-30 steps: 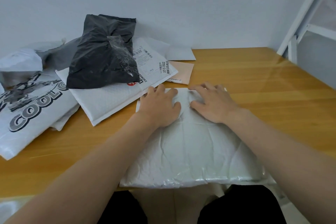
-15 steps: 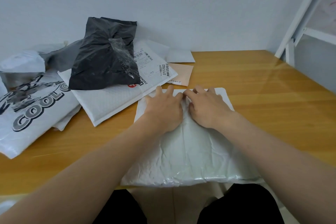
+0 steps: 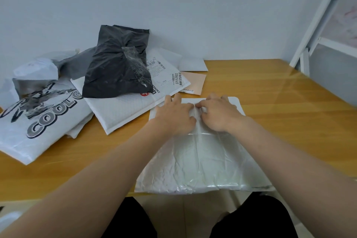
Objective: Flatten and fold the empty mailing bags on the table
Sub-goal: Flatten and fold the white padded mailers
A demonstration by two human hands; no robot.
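Note:
A crinkled white padded mailing bag (image 3: pixel 202 160) lies flat on the wooden table (image 3: pixel 280 121) in front of me, its near edge hanging over the table's front. My left hand (image 3: pixel 173 116) presses palm-down on the bag's far part with straight fingers. My right hand (image 3: pixel 220 114) rests just beside it on the same bag, fingers bent, their tips pressing a raised crease between the two hands. The hands nearly touch. The bag's far edge shows as a flat strip beyond my fingertips.
At the left lies a pile: a stuffed black bag (image 3: pixel 117 67) on a labelled white padded mailer (image 3: pixel 123 114), a "COOL" printed bag (image 3: pixel 38 121), and grey bags (image 3: pixel 73 65). A peach envelope (image 3: pixel 195 82) and small white envelope (image 3: pixel 193 64) lie behind. A white frame (image 3: pixel 318 25) stands at the right.
Both hands have slid together toward the bag's middle near its far edge. The right hand's fingers have bent from flat. A crease has risen between the hands.

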